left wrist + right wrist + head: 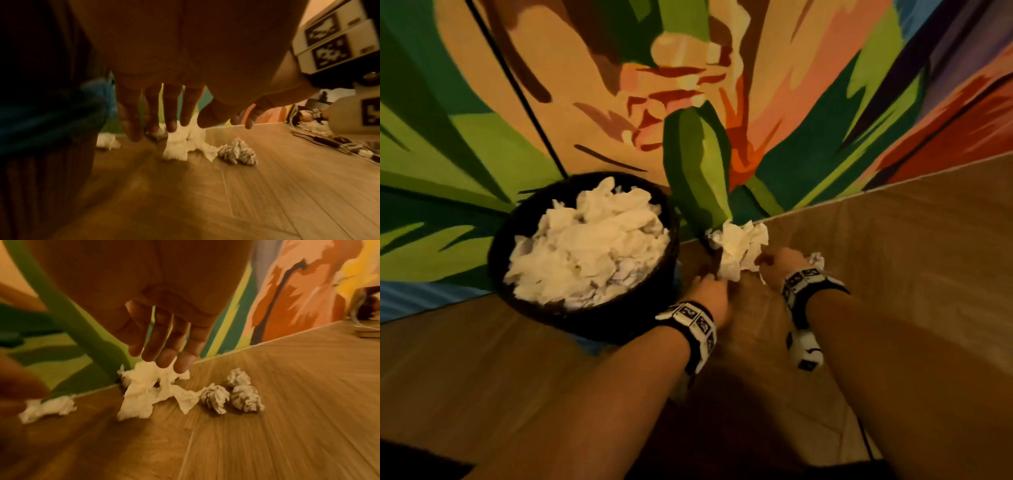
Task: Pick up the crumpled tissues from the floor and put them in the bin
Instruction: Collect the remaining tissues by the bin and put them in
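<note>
Both hands are reached down to the wooden floor (893,260) at the foot of the painted wall (551,102). The left hand (710,294) is seen with fingers (171,112) straight and slightly spread, pointed down over a loose white tissue (180,144); nothing is held in it, and whether the tips touch the paper cannot be told. The right hand (779,265) is likewise relaxed and spread, its fingers (166,356) extended down onto the same loose tissue where it lies against the skirting; nothing is gripped there either.

Crumpled tissues are scattered on the floor: the big loose sheet between the two hands, a smaller white wad (49,407) just beside the wall to its left, and three tight grey-white balls (234,394) grouped close together just to its right.

The dark round bin (524,219) is stood on the floor to the left of the left hand, near it, and is seen heaped to the rim with white tissues (589,246). Marker-patterned wristbands (697,323) are worn on both wrists
</note>
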